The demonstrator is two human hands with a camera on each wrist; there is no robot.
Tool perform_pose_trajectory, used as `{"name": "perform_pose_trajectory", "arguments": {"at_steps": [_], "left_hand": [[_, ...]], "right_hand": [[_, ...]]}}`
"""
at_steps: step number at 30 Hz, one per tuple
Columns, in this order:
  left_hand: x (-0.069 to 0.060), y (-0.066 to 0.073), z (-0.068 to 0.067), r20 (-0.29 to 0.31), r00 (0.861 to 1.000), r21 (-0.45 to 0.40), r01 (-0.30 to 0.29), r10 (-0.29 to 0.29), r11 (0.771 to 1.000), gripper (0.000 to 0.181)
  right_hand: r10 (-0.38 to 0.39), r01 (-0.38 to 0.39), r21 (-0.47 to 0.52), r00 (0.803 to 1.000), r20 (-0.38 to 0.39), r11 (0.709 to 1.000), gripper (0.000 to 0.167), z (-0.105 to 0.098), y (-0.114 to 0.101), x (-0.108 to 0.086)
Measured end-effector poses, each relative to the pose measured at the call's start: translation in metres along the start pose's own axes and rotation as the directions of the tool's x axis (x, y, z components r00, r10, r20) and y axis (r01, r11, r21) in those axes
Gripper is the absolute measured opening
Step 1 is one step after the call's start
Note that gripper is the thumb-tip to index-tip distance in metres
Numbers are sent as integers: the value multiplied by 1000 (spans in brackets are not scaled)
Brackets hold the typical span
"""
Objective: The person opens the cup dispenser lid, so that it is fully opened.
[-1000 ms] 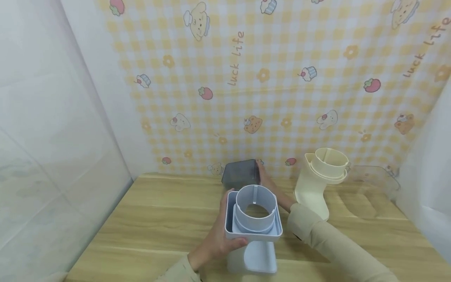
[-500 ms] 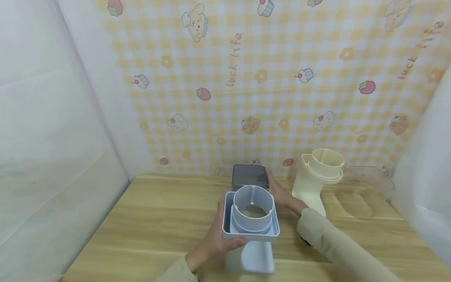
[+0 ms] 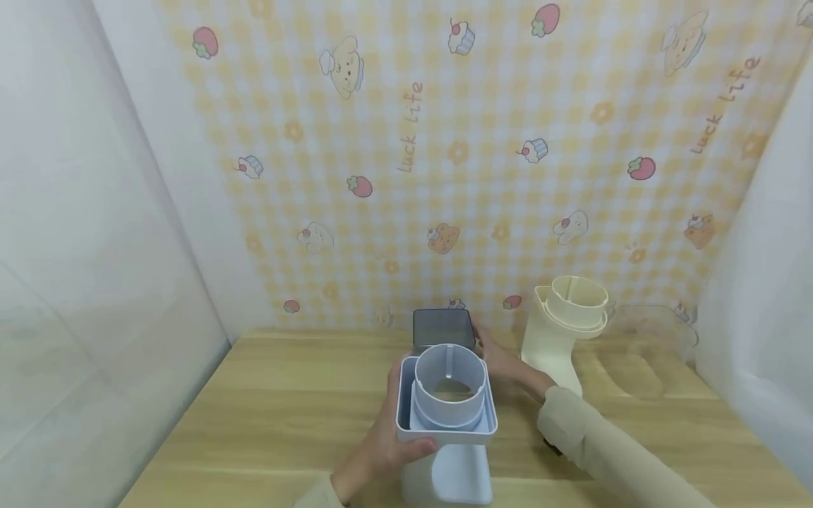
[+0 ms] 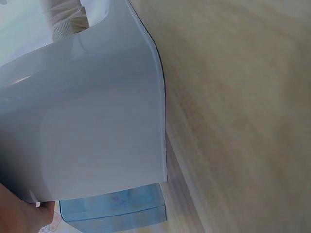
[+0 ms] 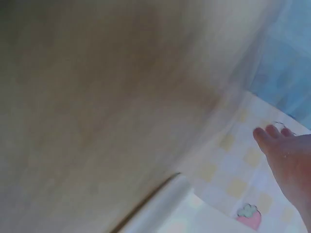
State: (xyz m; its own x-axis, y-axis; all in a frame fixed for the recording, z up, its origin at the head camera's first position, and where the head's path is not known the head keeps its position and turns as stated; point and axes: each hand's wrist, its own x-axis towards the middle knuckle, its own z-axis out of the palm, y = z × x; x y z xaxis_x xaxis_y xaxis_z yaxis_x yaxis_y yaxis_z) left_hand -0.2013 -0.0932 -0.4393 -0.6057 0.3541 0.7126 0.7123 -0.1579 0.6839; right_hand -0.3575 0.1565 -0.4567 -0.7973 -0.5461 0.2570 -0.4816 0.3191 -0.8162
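Note:
My left hand [image 3: 382, 439] grips the left side of a pale blue plastic dispenser base [image 3: 447, 437], its thumb across the front. That base has a square rim, a round open collar on top and a scooped tray below. Just behind it stands a smoky translucent box [image 3: 442, 329], which looks blue in the left wrist view. My right hand [image 3: 498, 358] reaches past the base to the box's right side. In the right wrist view its fingers [image 5: 274, 132] look extended beside the box; the thumb is hidden.
A cream dispenser base [image 3: 562, 339] of similar shape stands to the right of my right forearm. Beyond it, a clear plastic container [image 3: 641, 353] lies near the back right of the wooden table [image 3: 305, 402]. A checked cloth [image 3: 381, 233] hangs behind.
The smoky box, tilted a second ago, now sits squarer behind the pale blue base, and my right hand has shifted with it. The left hand keeps its grip. The head view has tipped slightly upward.

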Motion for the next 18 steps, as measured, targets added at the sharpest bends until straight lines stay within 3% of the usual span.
{"name": "perform_pose_trajectory", "arguments": {"at_steps": [3, 6, 9, 12, 15, 18], "left_hand": [[-1, 1, 3, 6, 1000, 6, 8, -8, 1000, 108], [-1, 2, 3, -3, 1000, -5, 27, -27, 1000, 107], [-2, 4, 4, -18, 999, -2, 36, -36, 999, 105], [-2, 4, 4, -26, 999, 0, 39, -39, 999, 105], [-4, 5, 3, -26, 998, -16, 53, -53, 998, 108], [-5, 6, 2, -26, 998, -26, 61, -61, 998, 112]], "right_hand": [[19, -20, -16, 997, -78, 1000, 102, -6, -14, -10], [-14, 21, 38, 984, -179, 999, 83, -15, -34, -16], [-97, 117, 55, 954, -282, 992, 68, -19, -53, -19], [-193, 223, 44, 914, -357, 974, 68, -17, -74, -19], [-269, 312, 63, 890, -368, 948, 70, -9, -95, -20], [-347, 402, 146, 889, -298, 904, 73, -1, -112, -20]]}}
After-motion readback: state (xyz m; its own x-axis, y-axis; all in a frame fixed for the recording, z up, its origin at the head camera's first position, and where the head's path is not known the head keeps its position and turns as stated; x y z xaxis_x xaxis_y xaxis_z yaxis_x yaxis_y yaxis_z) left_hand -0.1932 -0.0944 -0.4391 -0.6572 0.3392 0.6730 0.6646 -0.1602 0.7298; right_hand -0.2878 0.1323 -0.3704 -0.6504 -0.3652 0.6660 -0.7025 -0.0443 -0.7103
